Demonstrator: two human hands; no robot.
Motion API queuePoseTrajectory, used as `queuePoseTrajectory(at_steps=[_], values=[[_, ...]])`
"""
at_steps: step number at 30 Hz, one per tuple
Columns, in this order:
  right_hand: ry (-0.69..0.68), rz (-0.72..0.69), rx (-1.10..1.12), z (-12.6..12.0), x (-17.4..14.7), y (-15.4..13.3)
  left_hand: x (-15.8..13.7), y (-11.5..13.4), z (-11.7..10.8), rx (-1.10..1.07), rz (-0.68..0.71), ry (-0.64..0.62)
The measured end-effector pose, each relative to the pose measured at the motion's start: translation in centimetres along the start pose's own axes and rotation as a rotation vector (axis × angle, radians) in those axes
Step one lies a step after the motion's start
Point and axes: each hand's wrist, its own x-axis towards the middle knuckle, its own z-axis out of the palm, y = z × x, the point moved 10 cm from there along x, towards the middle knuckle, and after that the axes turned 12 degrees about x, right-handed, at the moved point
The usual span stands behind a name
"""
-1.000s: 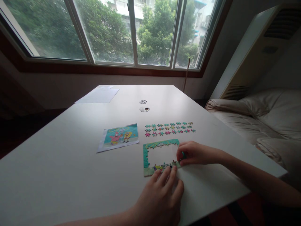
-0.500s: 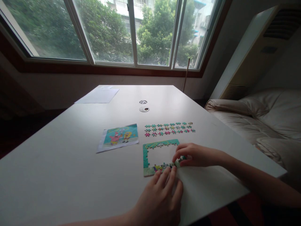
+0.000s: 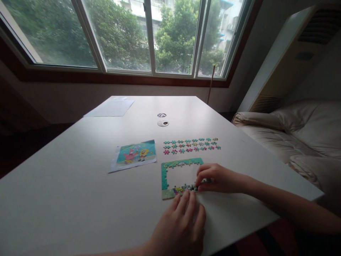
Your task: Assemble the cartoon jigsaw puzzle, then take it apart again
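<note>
A jigsaw puzzle (image 3: 164, 177) lies on the white table, its green and teal border joined into a frame around a bare middle. My left hand (image 3: 181, 220) rests at its lower edge, fingers stretched out and fingertips touching the border. Over the puzzle's lower right part, my right hand (image 3: 217, 177) has its thumb and fingers pinched at a puzzle piece (image 3: 196, 188) on the inner edge; the fingers mostly hide it. Behind the frame, loose puzzle pieces (image 3: 189, 145) lie in three rows. A cartoon picture sheet (image 3: 136, 153) sits to the left.
The white table (image 3: 80, 185) stretches away to the window (image 3: 151, 73). A sheet of paper (image 3: 110, 108) lies at its far left, and two round fittings (image 3: 163, 123) are set near the middle back. A leather sofa (image 3: 266, 131) stands on the right.
My right hand's fingertips have shifted slightly lower along the inner edge of the puzzle. My left hand has stayed nearly in place at the border.
</note>
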Motion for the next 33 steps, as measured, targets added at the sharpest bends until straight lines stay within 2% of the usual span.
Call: queuePoseTrajectory(at_steps=[13,22,33], values=[[0.058,0.012,0.041,-0.3,0.1,-0.4,0.2,-0.1,-0.7,0.002,-0.025,0.056],[0.032,0.021,0.036,-0.1,0.1,-0.3,0.1,0.1,0.1,-0.01,0.007,-0.024],[-0.1,0.104,-0.044,-0.7,-0.5,0.7,0.4,-0.1,0.7,-0.119,0.048,-0.182]])
